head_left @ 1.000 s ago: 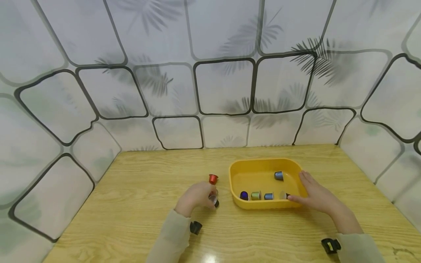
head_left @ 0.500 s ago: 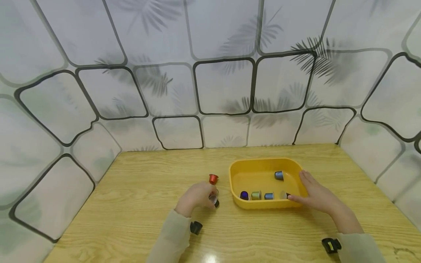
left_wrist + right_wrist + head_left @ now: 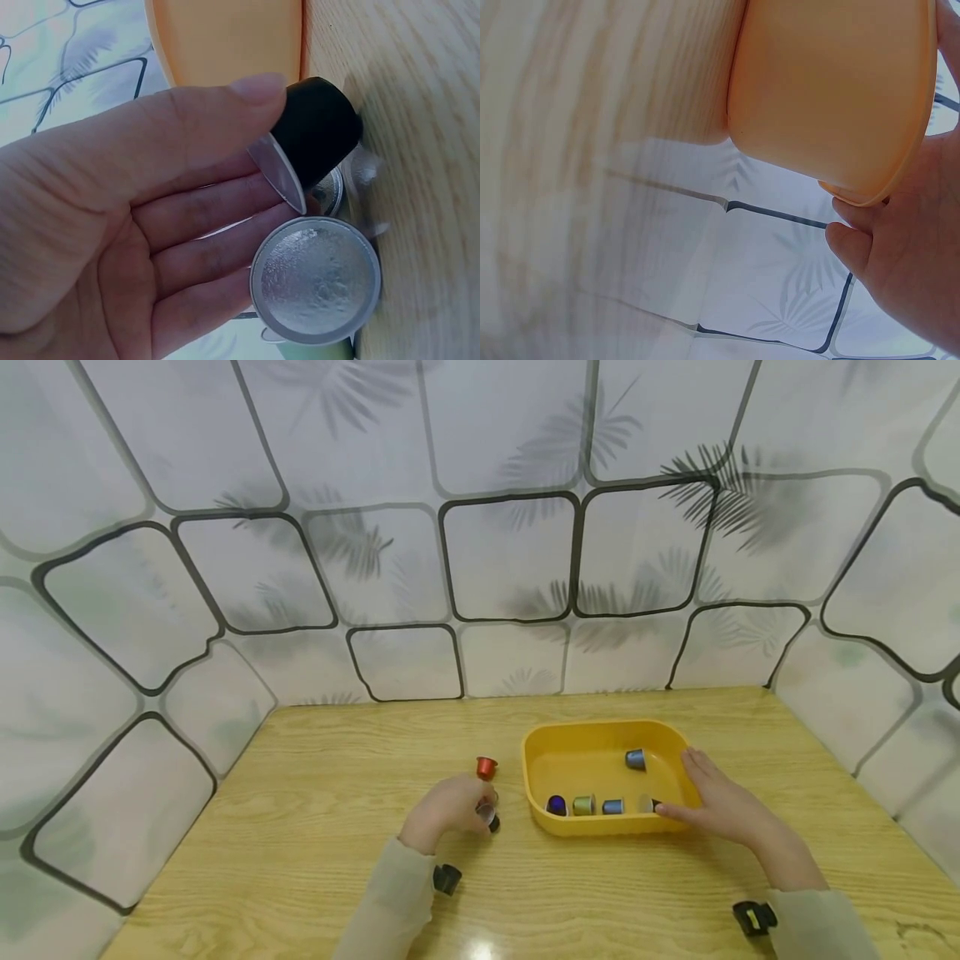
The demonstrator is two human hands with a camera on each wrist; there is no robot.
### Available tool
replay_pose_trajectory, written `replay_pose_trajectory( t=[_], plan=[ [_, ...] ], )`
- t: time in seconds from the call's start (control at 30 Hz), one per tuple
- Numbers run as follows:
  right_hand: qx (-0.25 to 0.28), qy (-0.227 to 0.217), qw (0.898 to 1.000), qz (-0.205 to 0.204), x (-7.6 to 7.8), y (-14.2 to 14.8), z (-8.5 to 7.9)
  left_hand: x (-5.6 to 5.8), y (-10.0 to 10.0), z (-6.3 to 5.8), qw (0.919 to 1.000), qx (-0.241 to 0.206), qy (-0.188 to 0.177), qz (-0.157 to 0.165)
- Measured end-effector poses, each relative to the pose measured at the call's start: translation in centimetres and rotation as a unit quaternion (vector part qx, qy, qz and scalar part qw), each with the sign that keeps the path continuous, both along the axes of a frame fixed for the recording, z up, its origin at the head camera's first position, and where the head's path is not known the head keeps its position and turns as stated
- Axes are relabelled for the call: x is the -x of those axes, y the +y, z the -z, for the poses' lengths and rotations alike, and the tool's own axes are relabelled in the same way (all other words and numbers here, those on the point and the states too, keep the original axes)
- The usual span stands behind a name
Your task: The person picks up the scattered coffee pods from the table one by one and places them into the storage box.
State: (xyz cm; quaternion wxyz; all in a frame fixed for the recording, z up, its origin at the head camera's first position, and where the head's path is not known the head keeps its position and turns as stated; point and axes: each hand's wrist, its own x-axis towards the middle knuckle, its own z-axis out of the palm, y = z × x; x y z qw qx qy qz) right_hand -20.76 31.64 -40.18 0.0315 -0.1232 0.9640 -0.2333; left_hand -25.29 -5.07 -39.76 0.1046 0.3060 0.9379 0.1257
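Note:
My left hand (image 3: 447, 807) is low over the table, left of the yellow tray (image 3: 592, 733). In the left wrist view its thumb and fingers pinch a black coffee capsule (image 3: 321, 124), foil lid turned toward the palm. Another capsule (image 3: 315, 281) shows its round silver lid beside the fingertips, and a further one is partly hidden behind. A red capsule (image 3: 486, 767) lies just beyond the hand. At the tray's right end rests my right hand (image 3: 731, 810), fingers extended along the outside and thumb over the near rim.
Inside the tray lie a dark blue capsule (image 3: 557, 806), a green one (image 3: 583, 806), two lighter blue ones (image 3: 612, 807), and a pale-lidded dark one (image 3: 649, 806) near the right thumb. Patterned fabric walls (image 3: 510, 660) enclose the wooden table (image 3: 322, 793).

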Motion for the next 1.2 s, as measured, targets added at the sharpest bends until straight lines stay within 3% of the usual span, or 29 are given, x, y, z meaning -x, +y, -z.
replay_pose_trajectory(
  t=[0.53, 1.2],
  plan=[
    [-0.001, 0.000, 1.000, -0.002, 0.11, 0.05, 0.02, 0.09, -0.12, -0.07, 0.9993, -0.027, 0.025, 0.012],
    [-0.003, -0.004, 1.000, 0.001, 0.04, 0.00, -0.02, -0.32, -0.13, -0.87, 0.9974, -0.024, 0.066, 0.012]
  ],
)
